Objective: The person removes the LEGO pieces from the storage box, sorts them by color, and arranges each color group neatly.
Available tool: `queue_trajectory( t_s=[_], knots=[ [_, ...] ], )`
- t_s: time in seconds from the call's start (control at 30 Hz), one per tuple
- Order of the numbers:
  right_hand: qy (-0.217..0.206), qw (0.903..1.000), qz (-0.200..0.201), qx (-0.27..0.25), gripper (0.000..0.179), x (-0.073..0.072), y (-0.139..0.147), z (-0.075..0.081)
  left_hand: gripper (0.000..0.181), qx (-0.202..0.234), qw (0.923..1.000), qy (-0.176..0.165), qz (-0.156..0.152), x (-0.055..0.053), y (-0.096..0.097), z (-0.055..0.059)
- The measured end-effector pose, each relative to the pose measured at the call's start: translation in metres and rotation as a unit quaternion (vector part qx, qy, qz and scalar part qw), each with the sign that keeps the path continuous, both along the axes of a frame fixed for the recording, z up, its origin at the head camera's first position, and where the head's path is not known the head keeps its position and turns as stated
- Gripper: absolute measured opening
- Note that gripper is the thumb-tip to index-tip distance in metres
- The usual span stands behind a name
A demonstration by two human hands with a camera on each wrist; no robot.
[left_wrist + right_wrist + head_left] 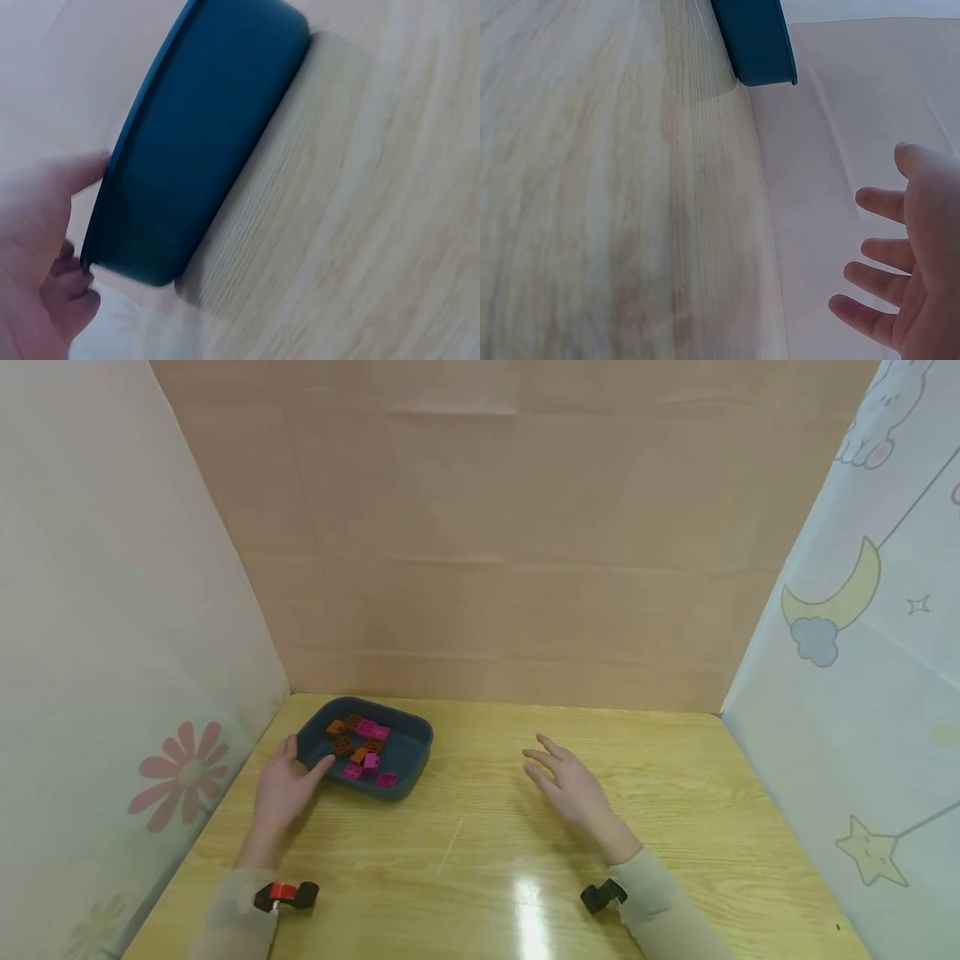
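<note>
A dark blue plastic bin with rounded corners stands at the back left of the table. Several toy building bricks in pink, orange and brown lie loose inside it. My left hand holds the bin's left end, with the thumb at the near rim and the fingers around the corner. In the left wrist view, that thumb meets the rim, while the other fingers are partly hidden behind the bin's edge. Right of the bin, my right hand is held apart from it, fingers spread and holding nothing.
The wooden table meets a brown papered wall behind. A pale wall with a flower print closes the left side, near the bin. Another printed wall stands along the right.
</note>
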State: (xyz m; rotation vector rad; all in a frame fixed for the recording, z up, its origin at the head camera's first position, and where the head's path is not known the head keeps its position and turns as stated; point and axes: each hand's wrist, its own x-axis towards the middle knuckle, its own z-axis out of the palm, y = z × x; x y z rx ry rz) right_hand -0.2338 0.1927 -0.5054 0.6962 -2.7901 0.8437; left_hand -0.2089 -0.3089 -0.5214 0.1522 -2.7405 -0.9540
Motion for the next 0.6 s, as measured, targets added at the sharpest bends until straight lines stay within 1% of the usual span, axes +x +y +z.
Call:
queue_trajectory(
  t_s=[0.13,0.2,0.27,0.3,0.43,0.5,0.6],
  knots=[
    [-0.003,1.0,-0.004,-0.001,0.055,-0.002,0.0,0.002,0.101,0.025,0.9988,-0.02,-0.038,0.0,-0.01,-0.003],
    [-0.003,1.0,-0.002,-0.002,0.055,-0.004,0.001,0.003,0.101,0.033,0.9981,-0.027,-0.045,-0.001,-0.014,-0.003],
    [-0.004,1.0,-0.004,0.001,0.056,-0.005,0.002,0.004,0.104,0.031,0.9979,-0.03,-0.049,-0.003,-0.014,-0.003],
    [-0.004,1.0,-0.005,0.0,0.055,-0.005,0.002,0.005,0.105,0.023,0.9982,-0.027,-0.049,-0.004,-0.012,-0.003],
    [-0.005,0.9999,-0.008,-0.005,0.054,-0.006,0.004,0.009,0.114,0.001,0.9991,-0.017,-0.039,-0.005,0.001,-0.002],
    [-0.003,0.9999,-0.006,-0.007,0.054,-0.005,0.004,0.01,0.118,-0.003,0.9995,-0.011,-0.029,-0.005,0.012,-0.001],
    [0.006,1.0,-0.005,-0.005,0.054,-0.005,0.005,0.012,0.123,0.003,0.9998,-0.006,-0.021,-0.003,0.031,0.0]
  ],
)
